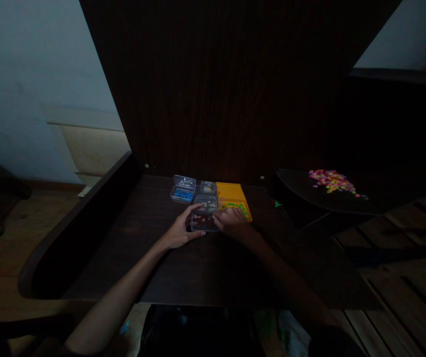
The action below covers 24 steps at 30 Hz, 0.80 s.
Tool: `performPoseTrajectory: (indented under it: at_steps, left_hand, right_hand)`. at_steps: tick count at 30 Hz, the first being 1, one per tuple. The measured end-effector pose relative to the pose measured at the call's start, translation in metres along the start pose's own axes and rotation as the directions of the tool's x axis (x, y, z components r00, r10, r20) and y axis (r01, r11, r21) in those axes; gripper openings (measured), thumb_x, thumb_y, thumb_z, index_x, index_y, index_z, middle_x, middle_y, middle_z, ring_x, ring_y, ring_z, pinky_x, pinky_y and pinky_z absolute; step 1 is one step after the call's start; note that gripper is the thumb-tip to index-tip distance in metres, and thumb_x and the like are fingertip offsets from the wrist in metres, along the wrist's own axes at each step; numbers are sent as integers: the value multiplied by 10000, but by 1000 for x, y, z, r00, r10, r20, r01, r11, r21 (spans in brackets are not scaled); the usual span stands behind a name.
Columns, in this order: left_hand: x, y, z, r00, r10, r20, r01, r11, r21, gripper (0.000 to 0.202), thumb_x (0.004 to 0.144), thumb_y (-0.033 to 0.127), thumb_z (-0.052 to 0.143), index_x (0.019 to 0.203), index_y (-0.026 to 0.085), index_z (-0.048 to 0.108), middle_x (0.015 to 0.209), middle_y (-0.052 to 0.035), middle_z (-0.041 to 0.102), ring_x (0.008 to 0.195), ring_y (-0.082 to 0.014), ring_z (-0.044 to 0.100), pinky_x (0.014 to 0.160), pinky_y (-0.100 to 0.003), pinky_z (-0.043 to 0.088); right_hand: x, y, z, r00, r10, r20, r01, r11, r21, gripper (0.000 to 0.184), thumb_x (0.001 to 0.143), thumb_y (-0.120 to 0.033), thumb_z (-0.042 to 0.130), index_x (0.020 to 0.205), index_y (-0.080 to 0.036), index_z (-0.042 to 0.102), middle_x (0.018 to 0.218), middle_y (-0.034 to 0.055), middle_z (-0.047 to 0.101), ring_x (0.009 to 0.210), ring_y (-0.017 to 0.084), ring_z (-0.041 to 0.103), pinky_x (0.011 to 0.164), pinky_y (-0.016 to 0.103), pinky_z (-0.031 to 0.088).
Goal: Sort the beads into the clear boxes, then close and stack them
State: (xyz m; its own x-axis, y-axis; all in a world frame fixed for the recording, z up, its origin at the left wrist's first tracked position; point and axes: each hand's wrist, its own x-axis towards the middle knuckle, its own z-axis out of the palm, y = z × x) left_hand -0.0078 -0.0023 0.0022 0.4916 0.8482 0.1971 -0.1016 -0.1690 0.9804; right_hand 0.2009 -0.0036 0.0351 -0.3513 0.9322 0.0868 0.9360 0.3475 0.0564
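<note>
A small clear plastic box [204,221] lies on the dark wooden table [198,267] in front of me. My left hand [181,229] curls round its left side, thumb and fingers on the box. My right hand [231,221] rests at the box's right edge with its fingers bent against it. Behind it stand further clear boxes: one with pale pieces [206,203], one with blue pieces [183,194] and one smaller box [208,187]. An orange sheet [231,194] with green marks lies just right of them, partly under my right hand.
A dark wooden back panel [235,89] rises behind the table, and a raised rail [79,218] runs along its left side. To the right a dark round surface [309,191] carries a heap of pink and yellow pieces [332,181]. Wooden floor lies on the left.
</note>
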Motion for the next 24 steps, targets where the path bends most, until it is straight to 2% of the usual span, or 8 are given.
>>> performPoseTrajectory:
  at_steps: [4,11,16,24]
  left_hand:
    - [0,-1,0,1000,3,9,-3,1000,-28,795,708,194,804,1388,247,395,1346,-115,527,1163,-256,598,1027,-450,478]
    - [0,1,0,1000,-18,-8,18,1000,-12,809,695,214,815,1387,239,396,1330,-116,543,1152,-260,604,1026,-458,479]
    - [0,2,0,1000,-11,-25,11,1000,-4,793,699,213,810,1378,240,402,1327,-112,542,1144,-255,607,1024,-463,484]
    - [0,3,-2,998,-12,-57,13,1000,17,801,696,229,813,1383,230,402,1363,-130,511,1186,-277,576,1032,-485,471]
  right_hand:
    - [1,2,-3,999,-1,42,0,1000,21,362,975,-366,399,1063,-216,716,944,118,705,897,243,621,778,322,371]
    - [0,6,-7,995,-35,94,25,994,109,359,937,-320,447,1221,-249,655,1056,100,704,980,246,625,845,337,406]
    - [-3,5,-8,992,-68,109,50,986,159,317,915,-296,486,1151,-258,693,1016,90,717,927,230,641,821,328,426]
    - [-11,16,-11,996,-87,-31,92,960,266,285,903,-246,508,1092,-230,720,1026,70,744,909,224,661,818,329,432]
